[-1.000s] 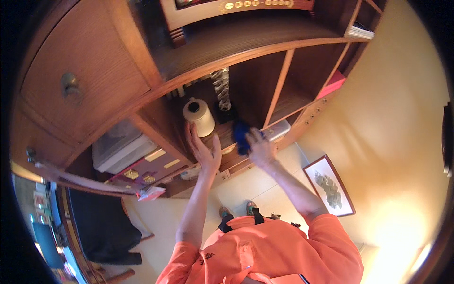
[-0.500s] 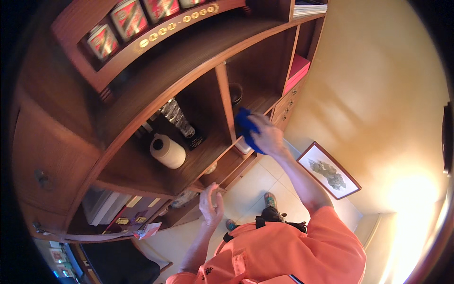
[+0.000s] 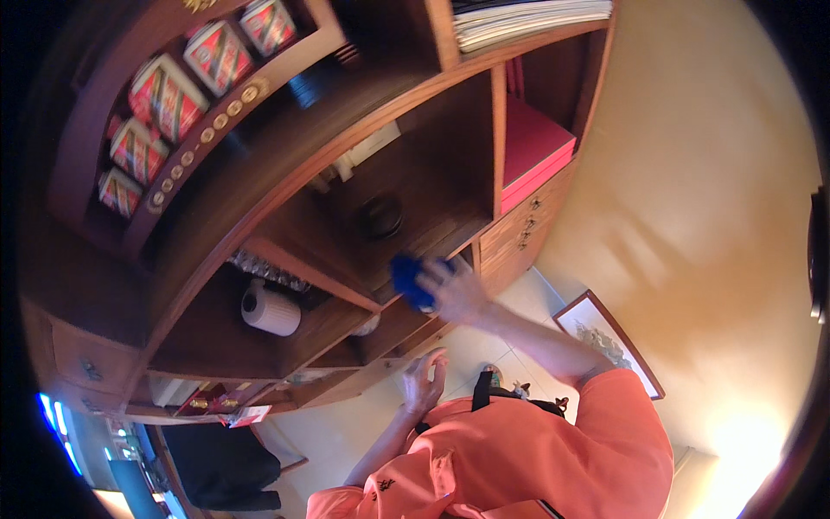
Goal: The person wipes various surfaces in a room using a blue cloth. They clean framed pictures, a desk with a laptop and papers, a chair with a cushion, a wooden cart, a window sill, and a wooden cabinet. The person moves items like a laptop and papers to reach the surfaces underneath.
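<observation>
My right hand (image 3: 458, 294) presses a bunched blue cloth (image 3: 410, 278) against the front edge of an open wooden shelf compartment, its fingers bent over the cloth. Deeper in that compartment is a dark round bowl (image 3: 380, 216), apart from the cloth. Lower and nearer to me, my left hand (image 3: 424, 381) hangs in front of the cabinet with fingers loosely curved and thumb apart, and nothing shows in it. In the compartment to the left, a white ribbed vase (image 3: 271, 311) stands beside a clear glass piece (image 3: 266, 270).
The wooden cabinet (image 3: 294, 195) curves across the view. Red boxes (image 3: 529, 160) fill a right compartment, below stacked papers (image 3: 532, 28). A display box of red packages (image 3: 166, 95) sits above. A framed picture (image 3: 605, 337) leans at the right wall; a black chair (image 3: 216, 463) stands lower left.
My view has shifted right along the cabinet, showing more of the compartment with the bowl. My right hand has brought the cloth along the shelf's front edge. My left hand stays low.
</observation>
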Available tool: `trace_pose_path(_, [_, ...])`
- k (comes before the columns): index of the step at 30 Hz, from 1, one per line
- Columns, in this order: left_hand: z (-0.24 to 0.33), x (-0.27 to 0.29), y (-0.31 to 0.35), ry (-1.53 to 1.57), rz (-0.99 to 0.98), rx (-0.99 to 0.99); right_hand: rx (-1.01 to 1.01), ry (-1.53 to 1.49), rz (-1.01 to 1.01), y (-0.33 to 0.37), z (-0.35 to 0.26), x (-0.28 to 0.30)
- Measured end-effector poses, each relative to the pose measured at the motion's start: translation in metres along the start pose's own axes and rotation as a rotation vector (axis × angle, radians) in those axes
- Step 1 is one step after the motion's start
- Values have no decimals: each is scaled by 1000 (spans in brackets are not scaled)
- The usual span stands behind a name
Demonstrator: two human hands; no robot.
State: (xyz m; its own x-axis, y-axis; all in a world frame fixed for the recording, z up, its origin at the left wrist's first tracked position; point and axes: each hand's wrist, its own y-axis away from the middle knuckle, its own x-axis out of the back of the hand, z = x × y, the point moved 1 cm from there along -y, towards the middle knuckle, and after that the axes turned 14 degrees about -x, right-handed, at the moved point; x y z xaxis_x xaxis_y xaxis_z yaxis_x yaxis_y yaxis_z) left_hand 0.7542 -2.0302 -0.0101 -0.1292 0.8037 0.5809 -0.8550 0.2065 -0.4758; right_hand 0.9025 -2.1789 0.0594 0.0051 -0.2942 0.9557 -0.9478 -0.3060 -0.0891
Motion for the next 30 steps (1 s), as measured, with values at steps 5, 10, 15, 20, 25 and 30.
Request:
trace_pose_path(5, [-4,-15,-8,0,-103,-31,-116,-604,-254,21,54,5])
trace_pose_path(10, [-3,-19,-3,90,-117,141,-232,-720,210,21,168,89])
trace_pose_path(15, [-6,-20,1,39,-130,135,-322,-873,566,7,195,152])
trace_pose_path(20, [-8,-19,2,42,-176,310,-340,-1467,538,5,197,158])
trace_pose_path(25, [-21,-28,10,53,-75,233,-179,-1653,663,1,192,208])
trace_pose_path(30, [-12,-30,14,10,-147,306,102,-894,1052,-35,191,362])
